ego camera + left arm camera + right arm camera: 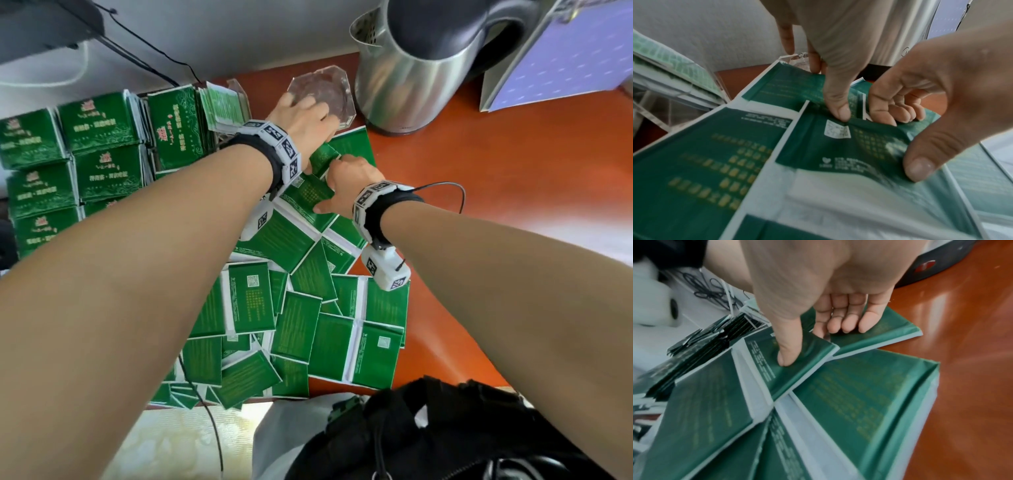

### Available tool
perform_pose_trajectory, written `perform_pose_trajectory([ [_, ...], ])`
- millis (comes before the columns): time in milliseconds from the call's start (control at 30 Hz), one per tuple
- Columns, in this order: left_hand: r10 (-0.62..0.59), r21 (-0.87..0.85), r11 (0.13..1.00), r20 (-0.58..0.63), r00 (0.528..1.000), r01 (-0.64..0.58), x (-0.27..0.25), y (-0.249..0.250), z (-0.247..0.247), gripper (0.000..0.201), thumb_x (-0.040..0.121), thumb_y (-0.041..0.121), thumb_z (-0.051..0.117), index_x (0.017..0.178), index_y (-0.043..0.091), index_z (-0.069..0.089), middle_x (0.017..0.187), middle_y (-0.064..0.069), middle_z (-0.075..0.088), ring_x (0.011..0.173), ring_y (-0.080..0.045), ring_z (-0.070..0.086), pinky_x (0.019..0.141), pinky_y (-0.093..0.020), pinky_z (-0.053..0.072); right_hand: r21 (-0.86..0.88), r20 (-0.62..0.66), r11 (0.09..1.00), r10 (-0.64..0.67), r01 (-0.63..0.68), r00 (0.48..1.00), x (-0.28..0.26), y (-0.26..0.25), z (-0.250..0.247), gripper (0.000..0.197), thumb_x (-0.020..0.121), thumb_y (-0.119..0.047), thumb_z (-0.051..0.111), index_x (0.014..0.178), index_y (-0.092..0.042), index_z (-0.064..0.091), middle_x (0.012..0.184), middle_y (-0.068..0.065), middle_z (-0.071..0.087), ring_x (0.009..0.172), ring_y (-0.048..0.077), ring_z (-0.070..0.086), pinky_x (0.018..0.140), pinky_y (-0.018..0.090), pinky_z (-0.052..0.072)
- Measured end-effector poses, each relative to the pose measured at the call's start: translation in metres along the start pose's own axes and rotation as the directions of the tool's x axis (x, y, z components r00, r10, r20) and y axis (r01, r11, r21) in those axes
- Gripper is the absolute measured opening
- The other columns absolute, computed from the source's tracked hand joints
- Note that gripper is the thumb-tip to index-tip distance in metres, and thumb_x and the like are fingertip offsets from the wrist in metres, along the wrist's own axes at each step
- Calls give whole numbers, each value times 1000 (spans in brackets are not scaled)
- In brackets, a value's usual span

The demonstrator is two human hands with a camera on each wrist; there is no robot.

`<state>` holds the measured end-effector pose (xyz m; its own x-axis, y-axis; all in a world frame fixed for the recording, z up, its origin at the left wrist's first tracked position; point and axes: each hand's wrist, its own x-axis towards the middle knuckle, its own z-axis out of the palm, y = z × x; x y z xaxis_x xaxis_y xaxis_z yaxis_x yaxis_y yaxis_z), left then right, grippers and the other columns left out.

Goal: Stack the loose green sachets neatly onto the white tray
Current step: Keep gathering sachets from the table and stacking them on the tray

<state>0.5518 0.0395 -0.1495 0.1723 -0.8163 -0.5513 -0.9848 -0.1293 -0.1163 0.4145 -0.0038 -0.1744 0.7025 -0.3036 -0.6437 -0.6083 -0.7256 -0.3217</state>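
Observation:
Several loose green sachets [298,325] lie scattered, overlapping, on the red-brown table [496,171]. Neat stacks of green sachets [102,137] stand at the far left; I cannot make out the tray under them. At the pile's far end my right hand [329,192] pinches one sachet [838,149], thumb on top and fingers curled under its edge; in the right wrist view the thumb [785,356] presses on it. Just beyond, my left hand [318,137] holds another sachet [789,86] between thumb and fingertips, and its thumb tip [838,112] touches the right hand's sachet.
A clear glass ashtray [329,92] sits right behind my left hand. A steel kettle [421,68] and a purple box [565,61] stand at the back right. A black bag [445,438] lies at the near edge. Bare table stretches to the right of the pile.

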Motion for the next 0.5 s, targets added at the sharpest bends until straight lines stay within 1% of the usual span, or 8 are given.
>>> perform_pose_trajectory([
  [33, -2, 5, 1000, 3, 1000, 2, 1, 0, 0, 73, 67, 41, 89, 124, 18, 50, 128, -6, 51, 123, -28, 43, 101, -48, 33, -9, 18, 1000, 20, -20, 1000, 2, -2, -1, 58, 74, -62, 76, 98, -12, 60, 108, 8, 53, 101, 29, 52, 82, 38, 51],
  [100, -4, 17, 1000, 13, 1000, 4, 2, -2, -1, 73, 66, 44, 89, 123, 18, 51, 127, -5, 53, 123, -27, 44, 102, -47, 32, 0, 50, 998, 58, -58, 997, 6, -6, -4, 56, 73, -61, 77, 75, -11, 52, 93, 6, 51, 93, 28, 50, 76, 37, 49],
  [133, -6, 21, 1000, 21, 1000, 5, 2, -3, -3, 72, 66, 46, 89, 122, 18, 53, 125, -5, 54, 121, -27, 46, 101, -47, 33, 10, 60, 997, 71, -71, 996, 8, -8, -5, 56, 73, -60, 78, 70, -12, 49, 86, 5, 51, 90, 28, 52, 73, 35, 49],
  [200, -15, 20, 1000, 59, 998, 14, 1, -5, -5, 65, 69, 48, 87, 120, 19, 58, 118, -7, 54, 115, -28, 50, 98, -46, 33, 42, 53, 994, 97, -100, 994, 11, -11, -7, 52, 73, -55, 81, 78, -11, 53, 75, 3, 52, 82, 26, 56, 65, 33, 47],
  [267, -23, -3, 1000, 102, 994, 23, 0, -8, -7, 60, 73, 51, 83, 119, 19, 61, 113, -7, 53, 106, -30, 56, 95, -45, 35, 61, 34, 991, 114, -116, 993, 13, -12, -9, 48, 74, -48, 83, 89, -13, 55, 72, 1, 52, 76, 24, 58, 61, 31, 45],
  [300, -21, -21, 999, 118, 993, 24, -1, -9, -7, 58, 76, 52, 81, 119, 19, 61, 112, -7, 52, 104, -30, 57, 92, -45, 37, 71, 28, 990, 124, -125, 992, 14, -11, -9, 45, 75, -44, 83, 92, -13, 56, 73, 1, 54, 76, 24, 57, 62, 31, 45],
  [433, -52, -59, 996, 148, 988, 62, -4, -12, -3, 50, 83, 53, 75, 113, 16, 60, 100, -6, 57, 98, -33, 61, 70, -41, 48, 126, 12, 977, 170, -170, 985, 15, -9, -7, 35, 79, -33, 82, 98, -13, 61, 91, 6, 61, 81, 24, 58, 65, 29, 47],
  [500, -69, -55, 995, 140, 988, 77, -8, -12, -4, 48, 84, 52, 74, 111, 15, 58, 93, -7, 54, 93, -34, 61, 68, -40, 47, 149, 8, 971, 186, -186, 982, 12, -9, -6, 35, 79, -31, 83, 99, -12, 61, 91, 6, 61, 80, 24, 59, 64, 29, 47],
])
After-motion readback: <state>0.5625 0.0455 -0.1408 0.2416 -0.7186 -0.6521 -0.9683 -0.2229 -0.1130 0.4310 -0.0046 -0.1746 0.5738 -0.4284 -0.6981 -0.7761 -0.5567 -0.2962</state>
